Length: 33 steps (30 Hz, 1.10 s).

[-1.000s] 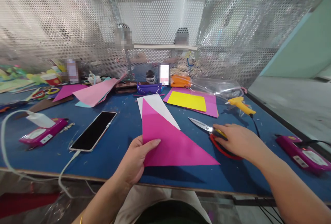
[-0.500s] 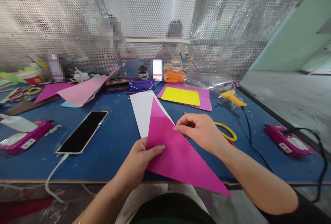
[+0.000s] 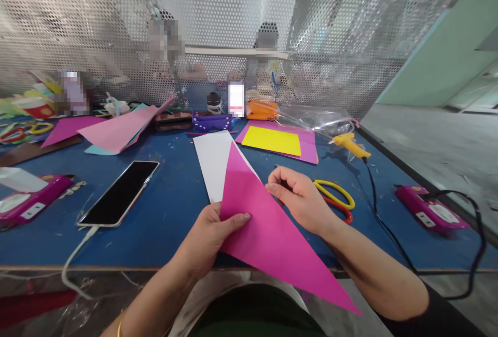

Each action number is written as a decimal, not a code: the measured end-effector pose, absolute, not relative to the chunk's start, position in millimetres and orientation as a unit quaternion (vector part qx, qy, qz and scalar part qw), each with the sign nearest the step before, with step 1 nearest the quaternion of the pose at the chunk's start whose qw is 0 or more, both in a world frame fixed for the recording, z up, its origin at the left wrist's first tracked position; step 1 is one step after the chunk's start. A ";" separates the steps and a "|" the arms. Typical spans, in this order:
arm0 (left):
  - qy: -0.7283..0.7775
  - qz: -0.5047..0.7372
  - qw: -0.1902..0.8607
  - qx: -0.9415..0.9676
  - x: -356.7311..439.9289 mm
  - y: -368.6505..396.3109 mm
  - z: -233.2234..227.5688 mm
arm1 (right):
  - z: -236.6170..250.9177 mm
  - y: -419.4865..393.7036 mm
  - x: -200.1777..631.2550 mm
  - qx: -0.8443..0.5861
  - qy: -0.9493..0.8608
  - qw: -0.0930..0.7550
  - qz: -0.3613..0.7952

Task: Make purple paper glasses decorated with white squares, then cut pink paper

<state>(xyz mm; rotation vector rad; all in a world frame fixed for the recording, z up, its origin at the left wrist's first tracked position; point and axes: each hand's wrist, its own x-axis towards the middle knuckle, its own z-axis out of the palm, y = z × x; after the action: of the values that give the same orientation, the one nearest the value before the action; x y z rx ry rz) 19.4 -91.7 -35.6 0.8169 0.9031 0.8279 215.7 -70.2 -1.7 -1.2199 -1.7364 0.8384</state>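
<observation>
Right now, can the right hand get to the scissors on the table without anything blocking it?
Probably yes. The right hand is beside the scissors, whose yellow and red handles lie uncovered on the blue table. The pink paper held by the left hand is on the other side.

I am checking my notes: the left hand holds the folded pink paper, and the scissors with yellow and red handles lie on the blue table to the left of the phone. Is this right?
Not quite. The head view shows the scissors lying to the right of the phone, beside the right hand. The rest is right: the left hand holds the folded pink paper over the blue table.
</observation>
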 end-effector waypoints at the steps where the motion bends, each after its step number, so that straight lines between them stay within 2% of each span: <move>1: 0.413 0.376 0.742 0.371 19.3 -91.4 -35.6 | -2.9 -70.0 216.3 -0.486 -0.687 0.423 0.336; 5: 0.419 0.373 0.745 0.362 18.2 -91.0 -36.2 | -5.9 -67.8 224.8 -0.502 -0.661 0.452 0.327; 10: 0.420 0.378 0.742 0.361 17.6 -90.8 -36.2 | -3.5 -61.1 238.8 -0.544 -0.635 0.484 0.259; 17: 0.414 0.389 0.733 0.374 21.7 -90.1 -38.2 | 2.8 -68.7 226.6 -0.522 -0.703 0.368 0.311; 23: 0.389 0.377 0.752 0.375 16.1 -90.1 -35.5 | 9.7 -72.3 223.9 -0.522 -0.743 0.313 0.278; 29: 0.394 0.396 0.732 0.390 18.1 -78.9 -19.9 | 19.8 -65.0 222.8 -0.487 -0.804 0.213 0.265; 33: 0.404 0.417 0.714 0.392 26.4 -78.2 -16.8 | 13.6 -59.6 241.2 -0.540 -0.797 0.187 0.196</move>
<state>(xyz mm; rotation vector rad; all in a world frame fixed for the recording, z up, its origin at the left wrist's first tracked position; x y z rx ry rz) 26.4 -78.2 -16.8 0.8684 0.8959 0.9233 241.2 -59.6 13.6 -1.5208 -2.2420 0.5521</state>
